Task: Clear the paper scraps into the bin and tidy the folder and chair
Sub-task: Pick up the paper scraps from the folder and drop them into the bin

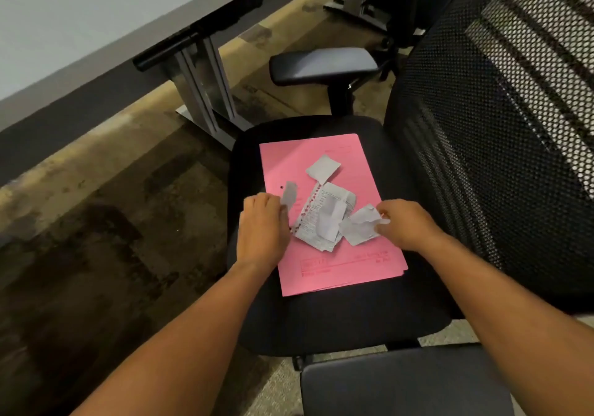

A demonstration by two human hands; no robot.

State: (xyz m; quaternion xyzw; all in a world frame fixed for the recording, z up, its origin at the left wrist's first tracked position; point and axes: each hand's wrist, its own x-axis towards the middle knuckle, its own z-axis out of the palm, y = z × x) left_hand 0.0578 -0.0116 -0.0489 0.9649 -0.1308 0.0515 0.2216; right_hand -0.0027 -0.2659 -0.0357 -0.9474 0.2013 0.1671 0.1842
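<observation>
A pink folder (324, 261) lies flat on the black seat of an office chair (337, 319). Several torn white paper scraps (324, 213) are heaped on the folder, and one square scrap (323, 168) lies apart further back. My left hand (262, 226) rests on the folder's left edge and pinches a narrow scrap (289, 195) that stands up from its fingers. My right hand (403, 224) is on the right side of the heap, fingers closed on the edge of a crumpled scrap (361, 226). No bin is in view.
The chair's mesh backrest (501, 119) rises on the right. One armrest (321, 65) is behind the seat, another (405, 383) at the near edge. A white desk (96, 16) on metal legs (205, 94) stands to the left over patterned carpet. A second chair (392, 0) stands at the back.
</observation>
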